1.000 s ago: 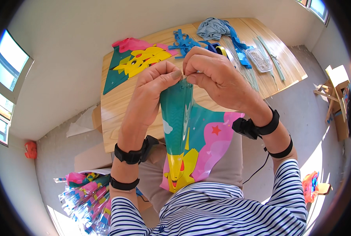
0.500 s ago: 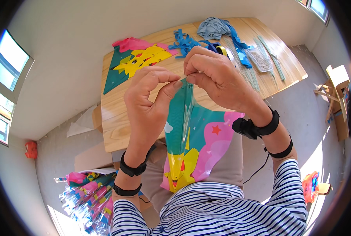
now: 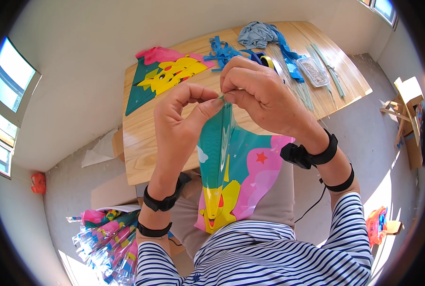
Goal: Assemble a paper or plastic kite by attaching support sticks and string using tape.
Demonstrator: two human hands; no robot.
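A glossy plastic kite sheet point(image 3: 255, 164), teal and pink with a yellow cartoon animal, hangs from my fingers down across my lap. Its narrow teal tip is pinched between the thumb and index finger of my left hand point(image 3: 178, 119). Right beside it, my right hand point(image 3: 260, 97) pinches the very end of the same tip, fingertips almost touching the left thumb. Whether anything small sits between the fingertips is hidden. Beyond my left hand, a second kite sheet point(image 3: 143, 88) with the same print lies flat on the wooden table point(image 3: 141, 152).
On the table's far side are blue ribbon point(image 3: 222, 50), a grey cloth point(image 3: 257, 34), a yellow tape roll point(image 3: 267, 61), a clear tray of small parts point(image 3: 313, 71) and thin rods point(image 3: 334, 78). Bundled printed sheets point(image 3: 110, 238) stand on the floor at left; a wooden stand point(image 3: 403, 114) is at right.
My left hand has shifted slightly right and up, bringing its thumb closer to the right fingertips. The sheet's tip now shows less between them. Everything else stays in place.
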